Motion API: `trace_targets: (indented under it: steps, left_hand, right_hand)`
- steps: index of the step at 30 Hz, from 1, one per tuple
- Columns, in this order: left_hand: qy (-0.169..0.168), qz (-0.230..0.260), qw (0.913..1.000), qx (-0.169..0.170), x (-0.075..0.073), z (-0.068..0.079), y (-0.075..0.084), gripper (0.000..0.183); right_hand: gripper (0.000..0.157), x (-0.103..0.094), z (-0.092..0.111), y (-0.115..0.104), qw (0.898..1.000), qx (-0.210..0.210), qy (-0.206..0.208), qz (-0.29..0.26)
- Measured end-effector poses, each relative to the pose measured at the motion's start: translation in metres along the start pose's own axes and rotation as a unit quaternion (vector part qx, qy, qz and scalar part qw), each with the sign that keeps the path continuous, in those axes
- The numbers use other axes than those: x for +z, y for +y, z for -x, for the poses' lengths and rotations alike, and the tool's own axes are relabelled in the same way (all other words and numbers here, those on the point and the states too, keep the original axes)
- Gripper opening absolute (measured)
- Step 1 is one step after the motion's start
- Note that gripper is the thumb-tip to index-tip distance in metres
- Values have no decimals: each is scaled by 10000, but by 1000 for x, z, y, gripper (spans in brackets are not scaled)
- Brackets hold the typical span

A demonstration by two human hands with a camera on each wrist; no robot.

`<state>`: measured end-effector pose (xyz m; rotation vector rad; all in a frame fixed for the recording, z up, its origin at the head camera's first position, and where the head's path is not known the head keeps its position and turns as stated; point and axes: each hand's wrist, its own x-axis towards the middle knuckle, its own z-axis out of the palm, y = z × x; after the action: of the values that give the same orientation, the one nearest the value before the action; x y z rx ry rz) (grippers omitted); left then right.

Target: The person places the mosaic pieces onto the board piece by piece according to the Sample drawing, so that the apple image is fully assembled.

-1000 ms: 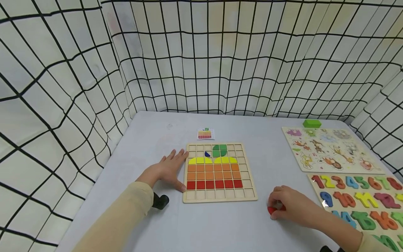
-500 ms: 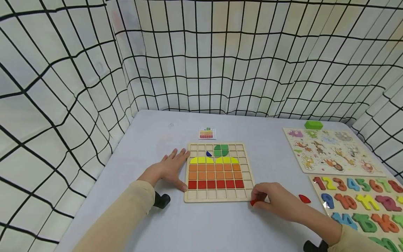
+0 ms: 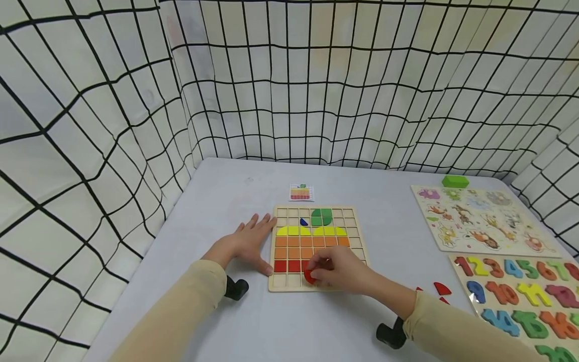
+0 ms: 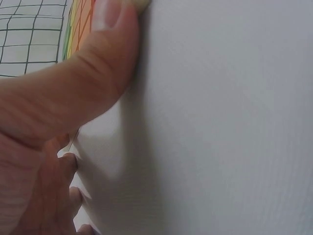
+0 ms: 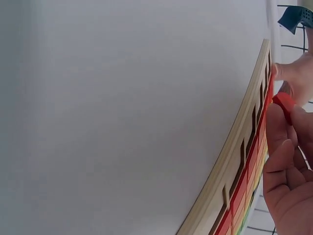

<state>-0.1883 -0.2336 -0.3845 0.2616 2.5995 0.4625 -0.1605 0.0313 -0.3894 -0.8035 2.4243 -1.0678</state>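
Observation:
A wooden grid board (image 3: 281, 283) carries tiles in rows: red, orange, yellow, with green tiles (image 3: 321, 217) and a small blue tile (image 3: 303, 221) near the top. My left hand (image 3: 250, 246) lies with fingers spread at the board's left side, its thumb and a fingertip touching the edge. Between thumb and fingers, my right hand (image 3: 340, 270) pinches a red tile with a rounded edge (image 3: 309, 276) over the bottom row of cells. The right wrist view shows that tile (image 5: 283, 102) at the fingertips. My right hand hides part of the board's lower right.
A small picture card (image 3: 301, 192) lies behind the board. Loose red tiles (image 3: 442, 288) lie to the right, near a number puzzle (image 3: 502, 291). Behind that are an animal puzzle (image 3: 481, 221) and a green block (image 3: 455, 181). Black netting (image 3: 316, 90) surrounds the table.
My right hand has moved left from beside the number puzzle to above the board's bottom row, carrying a red tile. Loose red tiles have come into sight. My left hand has stayed at the board.

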Motion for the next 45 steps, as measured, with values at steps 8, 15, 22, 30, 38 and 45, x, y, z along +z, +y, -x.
trace_targets:
  steps: [8,15,22,30,38,45]
  left_hand:
    - [-31,-89,10000,-21,-1,1,-3,126]
    - [-93,-62,9999,-23,-1,1,-1,126]
    - [-68,-69,10000,-22,-1,-2,1,127]
    - [-73,-127,9999,-48,-1,-2,-1,127]
    - [-97,-216,9997,-30,-1,-4,-2,128]
    - [-73,-203,9998,-53,0,-4,-2,128]
  right_hand:
    - [4,24,-27,-19,9998,-121,-165,31]
    - [5,35,-35,-31,9996,-156,-246,18]
    - [4,37,-35,-35,9989,-203,-117,406]
    - [5,40,-33,-35,9977,-288,-95,602]
    - [9,44,-30,-37,9958,-262,-102,876]
    - [9,42,-28,-37,9965,-149,-113,809]
